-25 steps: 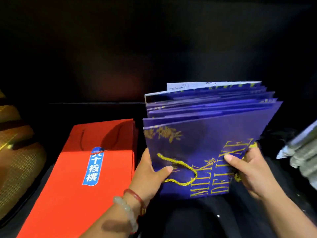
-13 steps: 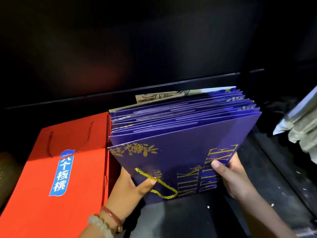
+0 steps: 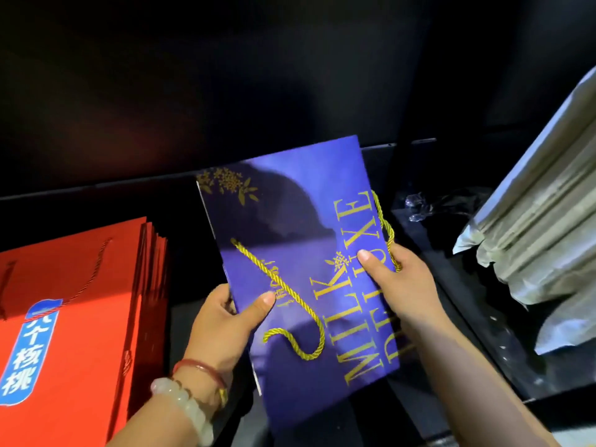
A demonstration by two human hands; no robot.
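A flat, folded purple paper gift bag (image 3: 290, 221) printed with gold letters and a gold flower sprig is held over a dark shelf (image 3: 451, 301), tilted so that its far end leans to the left; whether more bags lie under the top face cannot be told. The left hand (image 3: 222, 324) grips the bag's left edge near the lower half, thumb pressed flat on the printed face and the other fingers curled out of sight behind it. The right hand (image 3: 400, 285) grips the right edge, thumb laid across the gold lettering and fingers wrapped round the back. A twisted gold rope handle (image 3: 290, 295) lies loose across the face, curving into a hook near the bottom, just beside the left thumb. A second gold cord (image 3: 383, 227) runs along the right edge and passes under the right hand. The left wrist wears a thin red bracelet (image 3: 200, 366) and a pale bead bracelet (image 3: 180, 401). To the left, apart from the purple bag, lies a stack of flat red paper bags (image 3: 80, 301) bearing a blue label (image 3: 29, 350) with white characters. To the right lies a grey wrapped bundle (image 3: 541, 221), with crumpled clear plastic (image 3: 419, 204) near it.
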